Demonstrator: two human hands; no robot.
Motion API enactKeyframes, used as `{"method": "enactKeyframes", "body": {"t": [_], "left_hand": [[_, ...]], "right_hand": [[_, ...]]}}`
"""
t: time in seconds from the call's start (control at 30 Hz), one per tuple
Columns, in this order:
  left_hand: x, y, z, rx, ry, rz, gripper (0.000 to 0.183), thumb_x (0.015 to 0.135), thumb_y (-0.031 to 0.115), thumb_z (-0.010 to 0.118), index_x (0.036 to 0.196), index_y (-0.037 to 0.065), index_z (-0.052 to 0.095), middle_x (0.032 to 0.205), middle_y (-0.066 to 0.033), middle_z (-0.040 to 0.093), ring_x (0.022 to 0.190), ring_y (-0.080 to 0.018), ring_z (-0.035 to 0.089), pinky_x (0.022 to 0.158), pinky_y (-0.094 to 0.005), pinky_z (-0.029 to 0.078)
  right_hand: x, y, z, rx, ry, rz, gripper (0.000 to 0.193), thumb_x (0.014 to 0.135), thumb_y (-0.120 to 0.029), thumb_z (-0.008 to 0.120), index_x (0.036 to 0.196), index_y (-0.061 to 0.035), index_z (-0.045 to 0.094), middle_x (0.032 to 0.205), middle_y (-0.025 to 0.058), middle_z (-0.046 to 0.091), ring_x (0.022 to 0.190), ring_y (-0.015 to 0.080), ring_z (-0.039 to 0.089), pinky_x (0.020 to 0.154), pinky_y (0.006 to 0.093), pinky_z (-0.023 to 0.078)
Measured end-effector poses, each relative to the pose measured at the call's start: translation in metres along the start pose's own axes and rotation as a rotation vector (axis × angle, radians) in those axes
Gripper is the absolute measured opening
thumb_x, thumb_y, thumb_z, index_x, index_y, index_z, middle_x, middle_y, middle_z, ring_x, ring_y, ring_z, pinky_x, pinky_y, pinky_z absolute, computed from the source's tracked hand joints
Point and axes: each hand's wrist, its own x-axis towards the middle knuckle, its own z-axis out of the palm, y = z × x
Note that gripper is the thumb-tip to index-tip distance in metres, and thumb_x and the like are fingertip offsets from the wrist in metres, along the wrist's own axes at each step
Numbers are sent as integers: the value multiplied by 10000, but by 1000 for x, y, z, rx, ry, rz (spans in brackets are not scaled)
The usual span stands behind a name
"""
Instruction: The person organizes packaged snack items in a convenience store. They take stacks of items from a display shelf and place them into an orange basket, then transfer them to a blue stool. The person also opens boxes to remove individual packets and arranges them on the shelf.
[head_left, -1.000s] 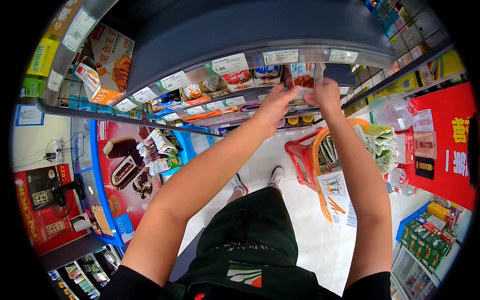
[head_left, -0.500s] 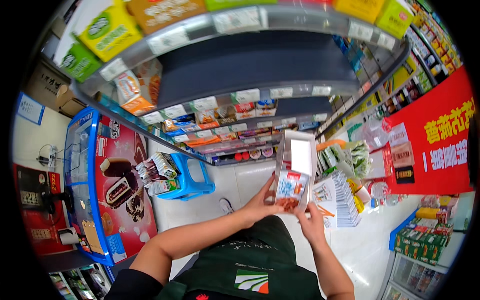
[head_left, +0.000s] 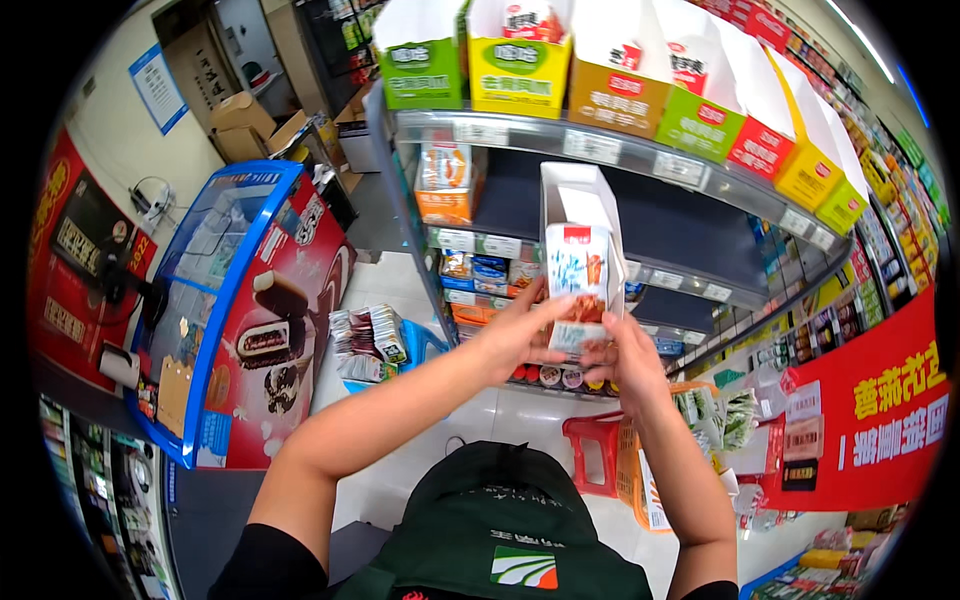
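Head view shows us the main change: half a second ago the white box [head_left: 583,200] was low, just over our apron [head_left: 500,515], and now it is lifted and farther out, in front of the dark shelf [head_left: 506,208]. We judge from this that it is being carried at shelf height, borne by our hands and not yet resting on any surface.

Both our hands are closed around the box's near end. Our left hand [head_left: 522,335] grips its near left side, thumb across the front; our right hand [head_left: 632,358] takes the near right corner, fingertips under the lower edge. The open end points away from us, beyond the grip, and what looks like a snack packet [head_left: 580,262] faces us just beyond our thumbs. An orange box [head_left: 446,200] stands farther left, well apart from our hands, on the shelf.
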Motion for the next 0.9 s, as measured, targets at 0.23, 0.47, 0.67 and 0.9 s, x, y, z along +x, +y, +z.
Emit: {"method": "enactKeyframes", "body": {"t": [0.23, 0.47, 0.67, 0.9], "left_hand": [[23, 42, -44, 108, 117, 172, 774, 873, 433, 572, 1452, 130, 158, 1351, -68, 407, 1203, -220, 437, 972, -404, 378], [35, 51, -82, 203, 191, 281, 765, 867, 187, 586, 1458, 87, 111, 1498, -102, 180, 1227, -227, 418, 954, -390, 400], [32, 53, -106, 222, 212, 232, 773, 860, 193, 592, 1449, 44, 114, 1500, -109, 172, 1217, -229, 434, 940, -347, 417], [34, 52, -119, 215, 233, 223, 726, 853, 173, 588, 1444, 80, 176, 1482, -119, 213, 1206, -227, 452, 939, -358, 428]], "right_hand": [[86, -40, 55, -13, -2, -48, 448, 901, -396, 475, 1179, -45, 491, 944, 93, 586, 690, 156, 603, 609, 285, 544], [181, -47, 92, -118, 43, -13, 490, 887, -429, 449, 1186, -43, 483, 983, 123, 601, 737, 204, 631, 561, 301, 561], [195, -40, 118, -222, 36, -58, 494, 890, -384, 459, 1255, -51, 446, 1066, 135, 590, 774, 235, 637, 605, 317, 554], [199, -28, 117, -349, 62, -107, 532, 881, -363, 500, 1305, -51, 425, 1063, 110, 611, 700, 178, 638, 562, 279, 527]]}}
